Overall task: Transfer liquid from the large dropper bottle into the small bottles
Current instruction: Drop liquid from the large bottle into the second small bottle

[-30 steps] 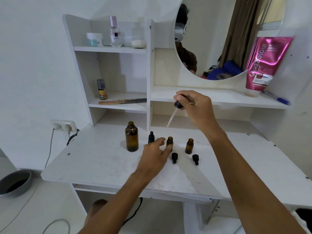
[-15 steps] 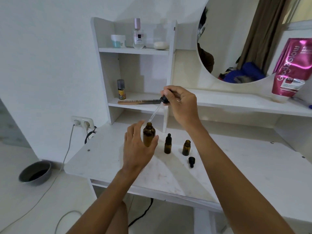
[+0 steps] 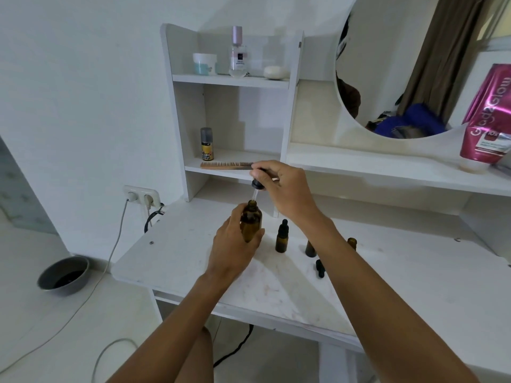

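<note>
My left hand [image 3: 235, 244] grips the large amber bottle [image 3: 251, 223] standing on the white desk [image 3: 179, 261]. My right hand [image 3: 287, 189] pinches the black-capped dropper [image 3: 257, 185] right above it, and the glass tip enters the bottle's open mouth. To the right stand three small amber bottles: one capped [image 3: 282, 240], one [image 3: 310, 247] partly hidden behind my right forearm, and one open [image 3: 351, 242] just past the forearm. A loose black dropper cap [image 3: 320, 268] lies in front of them.
A shelf unit at the back holds a comb [image 3: 225, 165], a small spray can [image 3: 206, 144], a perfume bottle [image 3: 238, 53] and a jar [image 3: 204, 63]. A round mirror [image 3: 401, 64] and a pink tube [image 3: 489, 117] are at right. On the floor at left lies a grey bowl [image 3: 63, 275].
My left hand left the small bottles and took hold of the large bottle. My right hand carried the dropper left and lowered its tip into that bottle's mouth. The view shifted left.
</note>
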